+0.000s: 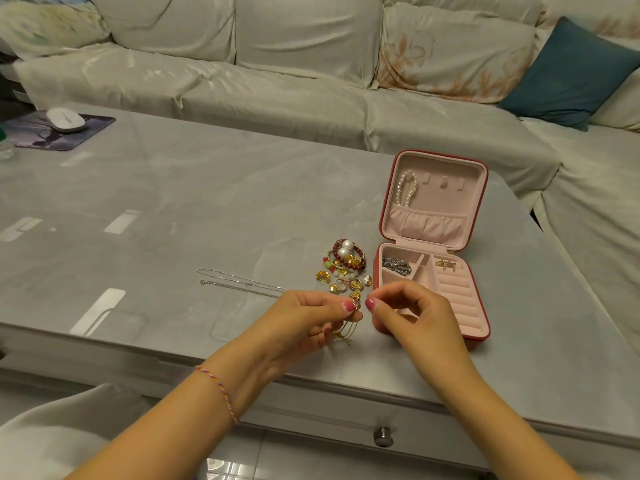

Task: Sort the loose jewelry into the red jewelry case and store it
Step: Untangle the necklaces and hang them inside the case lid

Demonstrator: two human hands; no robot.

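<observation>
The red jewelry case lies open on the table, pink inside. A pearl bracelet hangs in its lid, a dark silver piece fills the rear left compartment, and a gold ring sits in the ring rolls. Left of the case lies a heap of loose jewelry with beads, pearls and gold earrings. A thin silver chain stretches further left. My left hand pinches a gold tasselled earring just above the table. My right hand is beside it, thumb and forefinger pinched together; what they hold is too small to tell.
A grey glossy table carries a white mouse on a dark mouse pad at far left. A covered sofa with a teal cushion runs behind and to the right. A drawer knob sits on the table's front.
</observation>
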